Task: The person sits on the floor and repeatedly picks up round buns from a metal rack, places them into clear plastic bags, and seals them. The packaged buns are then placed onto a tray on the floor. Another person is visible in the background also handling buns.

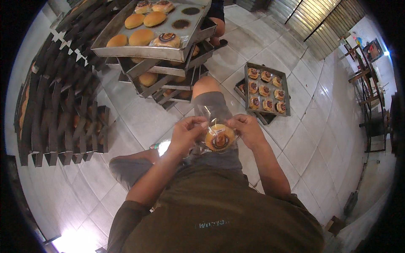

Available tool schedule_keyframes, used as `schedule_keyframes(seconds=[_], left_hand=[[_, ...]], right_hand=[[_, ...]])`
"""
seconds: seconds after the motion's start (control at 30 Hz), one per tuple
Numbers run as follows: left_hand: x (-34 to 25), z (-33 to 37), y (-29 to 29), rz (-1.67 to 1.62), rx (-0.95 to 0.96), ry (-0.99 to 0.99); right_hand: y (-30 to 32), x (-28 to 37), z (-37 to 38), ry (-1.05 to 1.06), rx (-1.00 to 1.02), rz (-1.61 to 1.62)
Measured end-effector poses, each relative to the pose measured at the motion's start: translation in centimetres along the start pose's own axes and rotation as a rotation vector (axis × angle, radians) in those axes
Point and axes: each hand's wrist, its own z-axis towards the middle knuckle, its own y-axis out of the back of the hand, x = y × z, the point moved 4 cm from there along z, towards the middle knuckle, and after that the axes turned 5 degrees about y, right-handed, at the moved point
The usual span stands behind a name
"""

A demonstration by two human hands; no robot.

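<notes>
Over my lap I hold a round golden bun (219, 137) inside a clear plastic bag (205, 110) with a printed brown emblem. My left hand (188, 134) pinches the bag's left side with thumb and fingers. On the other side, my right hand (245, 129) grips the bag's right upper edge. The bag's top stands up loose above the bun. Ahead to the left, a metal tray (141, 52) tops a stack of trays. It carries several bare buns (155, 19) and a few bagged ones, such as the bagged bun (166, 40) in its near corner.
On the tiled floor to the right, another tray (288, 101) holds rows of bagged buns (264, 90), over a second tray. Tall rows of dark trays (63, 109) stand at the left. Another person's leg (217, 27) shows behind the stack. A wooden rack (369, 88) stands far right.
</notes>
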Motion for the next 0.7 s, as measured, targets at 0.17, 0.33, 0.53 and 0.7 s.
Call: schedule_keyframes(seconds=[0.17, 0.33, 0.53, 0.7], left_hand=[[-0.7, -0.7, 1.2, 0.081, 0.064, -0.078], [-1.6, -2.2, 2.0, -0.035, -0.020, -0.075], [-1.8, -1.8, 2.6, -0.087, -0.189, -0.076], [-4.5, 0.8, 3.0, -0.104, -0.219, -0.283]], right_hand=[[-0.7, -1.1, -0.7, -0.095, 0.047, 0.269], [-1.7, -0.3, -1.0, 0.122, 0.127, 0.418], [-1.9, -0.4, 0.1, -0.039, -0.141, 0.374], [-3.0, 2.6, 0.3, 0.120, -0.211, 0.243]])
